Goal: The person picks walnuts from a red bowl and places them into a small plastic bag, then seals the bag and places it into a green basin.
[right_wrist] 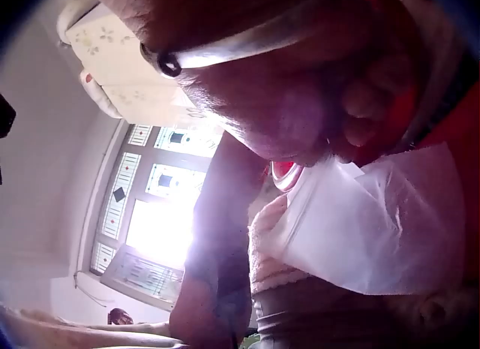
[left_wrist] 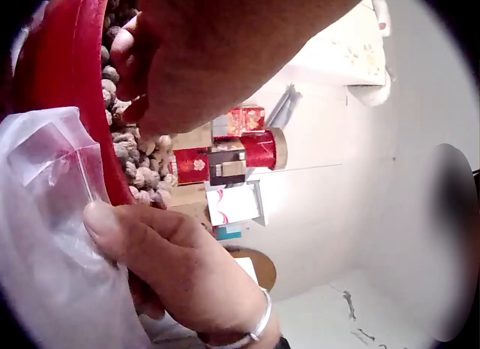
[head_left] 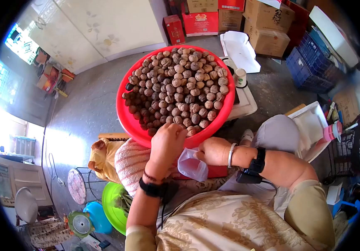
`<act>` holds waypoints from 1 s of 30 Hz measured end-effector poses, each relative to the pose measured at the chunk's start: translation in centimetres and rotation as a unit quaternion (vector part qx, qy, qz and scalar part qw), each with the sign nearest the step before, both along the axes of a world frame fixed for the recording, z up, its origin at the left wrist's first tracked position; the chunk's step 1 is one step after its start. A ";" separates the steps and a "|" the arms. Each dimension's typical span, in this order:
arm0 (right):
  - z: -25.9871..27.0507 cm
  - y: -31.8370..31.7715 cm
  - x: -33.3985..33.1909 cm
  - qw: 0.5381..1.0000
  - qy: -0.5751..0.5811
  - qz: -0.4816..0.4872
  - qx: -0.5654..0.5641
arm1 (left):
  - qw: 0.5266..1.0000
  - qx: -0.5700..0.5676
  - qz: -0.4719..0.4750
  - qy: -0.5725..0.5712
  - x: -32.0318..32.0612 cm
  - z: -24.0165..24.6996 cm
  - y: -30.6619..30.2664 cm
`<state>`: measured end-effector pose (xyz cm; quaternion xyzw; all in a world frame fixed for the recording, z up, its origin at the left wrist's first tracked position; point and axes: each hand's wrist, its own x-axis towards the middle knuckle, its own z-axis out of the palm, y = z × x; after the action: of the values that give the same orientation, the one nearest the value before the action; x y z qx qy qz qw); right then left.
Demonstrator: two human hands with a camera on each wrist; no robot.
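Observation:
A wide red basin (head_left: 125, 117) holds a heap of walnuts (head_left: 175, 83), piled higher at its far side. Over its near rim reaches my left hand (head_left: 164, 140), its fingers bent down among the nearest walnuts. The left wrist view shows those fingers curled against the shells; I cannot tell if they hold one. Just outside the rim, my right hand (head_left: 214, 151), with a silver bangle, pinches the edge of a thin translucent white plastic bag (head_left: 191, 167). Its thumb lies over the bag's edge in the left wrist view. The bag (right_wrist: 375, 229) hangs loosely below the right hand.
A white stand with a paper cup (head_left: 240, 78) is right of the basin. Cardboard boxes (head_left: 267, 25) and blue crates (head_left: 309, 69) stand farther back. A striped pink towel (head_left: 131, 163) lies by my left forearm, near a green basin (head_left: 112, 205).

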<state>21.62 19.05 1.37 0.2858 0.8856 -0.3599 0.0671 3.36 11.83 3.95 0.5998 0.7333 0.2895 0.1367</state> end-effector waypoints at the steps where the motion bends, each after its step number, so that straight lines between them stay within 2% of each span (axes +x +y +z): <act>1: 0.0 0.0 0.0 1.000 -0.014 -0.011 -0.001 | 1.000 -0.001 -0.003 0.000 -0.1 -0.8 0.9; 4: 1.3 -0.3 0.2 0.999 -0.035 -0.018 -0.005 | 0.988 -0.148 0.024 0.028 -0.3 -3.5 3.0; 8: -1.6 0.0 0.0 1.000 -0.026 -0.012 -0.002 | 0.982 -0.187 0.019 -0.005 -0.5 -4.0 3.5; 11: -0.6 0.2 0.0 1.000 -0.029 -0.010 -0.002 | 0.990 -0.130 0.010 -0.052 -1.2 -4.5 2.8; 13: -0.5 0.1 0.0 1.000 -0.005 -0.024 0.000 | 0.958 -0.035 0.042 -0.282 -1.0 -2.7 1.3; 14: -0.6 0.1 0.0 1.000 -0.005 -0.025 -0.001 | 0.941 -0.041 0.046 -0.333 -0.7 -0.7 0.5; 16: -0.8 0.0 0.0 0.996 0.083 -0.018 -0.011 | 0.925 -0.047 0.036 -0.374 -0.5 1.2 -1.5; 17: -0.2 0.2 -0.2 0.996 0.082 -0.017 -0.012 | 0.908 -0.049 0.027 -0.415 -0.6 1.5 -2.6; 18: 0.7 0.4 -0.4 1.000 0.021 -0.004 -0.020 | 0.901 -0.063 -0.008 -0.429 -0.9 1.2 -3.7; 19: 1.2 0.4 -0.6 0.999 -0.041 0.008 -0.026 | 0.901 -0.064 -0.008 -0.429 -0.9 1.3 -4.5; 20: 0.7 0.3 -0.4 0.999 -0.041 0.009 -0.027 | 0.905 -0.090 -0.040 -0.413 -0.7 1.4 -5.3; 21: -0.2 0.1 -0.2 1.000 -0.010 -0.005 -0.022 | 0.908 -0.117 -0.072 -0.396 -0.6 1.5 -6.1; 22: -0.8 0.0 -0.1 0.999 0.022 -0.019 -0.017 | 0.940 -0.067 -0.105 -0.317 -0.8 -1.0 -6.6; 23: -0.9 -0.1 0.0 0.999 0.022 -0.017 -0.017 | 0.940 -0.067 -0.104 -0.318 -0.5 -0.4 -6.9; 25: -0.9 0.0 -0.1 0.998 0.051 -0.016 -0.011 | 0.965 -0.165 -0.102 -0.175 0.5 1.3 -7.2; 26: -0.8 0.0 -0.1 0.999 0.051 -0.016 -0.012 | 0.973 -0.165 -0.094 -0.128 0.8 1.0 -7.4; 28: -0.5 0.2 -0.2 1.000 0.013 0.013 0.010 | 0.976 -0.168 -0.096 -0.101 1.1 1.0 -7.6; 30: -0.6 0.2 -0.1 1.000 0.024 0.015 0.013 | 0.978 -0.170 -0.097 -0.074 1.4 1.0 -7.7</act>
<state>21.54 19.30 0.80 0.2649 0.8958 -0.3537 0.0477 4.75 4.14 4.98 0.6132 0.6977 0.1893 0.3184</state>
